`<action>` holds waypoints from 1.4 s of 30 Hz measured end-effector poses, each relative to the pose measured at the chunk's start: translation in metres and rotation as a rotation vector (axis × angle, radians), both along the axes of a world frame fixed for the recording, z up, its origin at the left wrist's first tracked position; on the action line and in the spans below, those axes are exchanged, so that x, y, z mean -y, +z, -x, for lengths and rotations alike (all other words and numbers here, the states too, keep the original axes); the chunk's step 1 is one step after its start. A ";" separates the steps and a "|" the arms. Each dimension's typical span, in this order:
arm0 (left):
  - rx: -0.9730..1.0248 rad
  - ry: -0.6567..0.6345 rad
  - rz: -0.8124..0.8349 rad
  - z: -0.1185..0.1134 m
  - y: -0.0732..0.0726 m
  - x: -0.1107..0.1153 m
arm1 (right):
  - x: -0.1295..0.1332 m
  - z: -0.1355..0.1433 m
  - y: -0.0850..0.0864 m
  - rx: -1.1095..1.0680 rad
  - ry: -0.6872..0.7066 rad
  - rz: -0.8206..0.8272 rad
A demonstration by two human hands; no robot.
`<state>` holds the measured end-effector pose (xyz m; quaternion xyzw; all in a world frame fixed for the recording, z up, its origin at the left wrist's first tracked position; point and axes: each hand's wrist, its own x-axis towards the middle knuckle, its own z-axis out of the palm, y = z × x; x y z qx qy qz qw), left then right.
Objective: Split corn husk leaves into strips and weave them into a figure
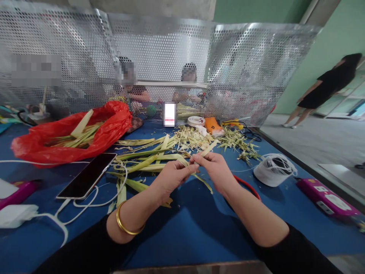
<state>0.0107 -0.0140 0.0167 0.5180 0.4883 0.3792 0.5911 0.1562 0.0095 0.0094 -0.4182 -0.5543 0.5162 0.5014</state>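
Over the middle of the blue table (182,236), my left hand (173,176) and my right hand (212,167) meet with fingers pinched. Between them is a pale green leaf strip (209,148), perhaps corn husk; one end sticks up past my right hand and a thin end hangs below. Both hands are closed on it, though the fingers hide where they grip. Behind and left of my hands lie several long leaf strips (145,164). A heap of pale leaf scraps (191,137) sits just beyond, beside greener trimmings (238,142).
At left are a red plastic bag (68,152) of leaves, a phone (88,177) and a white charger (18,215). A white cord spool (272,171) and a purple power strip (327,198) stand right. Behind a perforated screen (159,45) sit two people; another person (330,87) stands far right.
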 end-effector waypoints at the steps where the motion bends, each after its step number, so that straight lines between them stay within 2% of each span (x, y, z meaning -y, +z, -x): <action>1: -0.018 0.021 -0.015 -0.002 -0.001 0.000 | 0.001 0.001 -0.001 0.029 -0.038 -0.049; 5: -0.054 0.032 -0.022 -0.006 0.002 0.002 | 0.001 0.001 -0.004 0.090 -0.168 -0.196; 9: -0.128 0.010 -0.029 -0.005 0.004 0.002 | -0.003 0.001 -0.010 0.091 -0.227 -0.201; 12: -0.184 -0.005 -0.056 -0.003 0.003 0.003 | -0.008 -0.004 -0.009 0.213 -0.251 -0.184; 14: -0.219 -0.028 -0.093 -0.002 0.002 0.003 | -0.009 -0.010 -0.002 0.359 -0.371 -0.299; 16: -0.247 -0.060 -0.133 -0.002 0.002 0.004 | -0.006 -0.014 0.006 0.512 -0.465 -0.515; 17: -0.261 -0.069 -0.153 -0.002 0.001 0.004 | -0.004 -0.014 0.009 0.584 -0.442 -0.607; 19: -0.266 -0.084 -0.201 -0.002 0.000 0.003 | 0.002 -0.013 0.013 0.706 -0.296 -0.690; 22: -0.214 -0.135 -0.246 -0.004 -0.002 0.003 | 0.007 -0.007 0.012 0.741 -0.037 -0.582; 24: -0.201 -0.171 -0.236 -0.006 -0.003 0.003 | 0.007 -0.004 0.010 0.623 0.042 -0.461; 28: -0.287 -0.146 -0.230 -0.007 -0.005 0.006 | 0.006 -0.002 0.009 0.347 -0.025 -0.361; 34: -0.461 -0.176 -0.401 -0.004 -0.002 0.009 | 0.008 0.001 0.008 0.239 -0.132 -0.303; 38: -0.366 -0.239 -0.333 -0.003 0.001 0.007 | 0.009 0.002 0.007 0.182 -0.176 -0.222; 42: -0.256 -0.221 -0.246 -0.003 0.001 0.006 | 0.009 0.000 0.009 0.116 -0.150 -0.057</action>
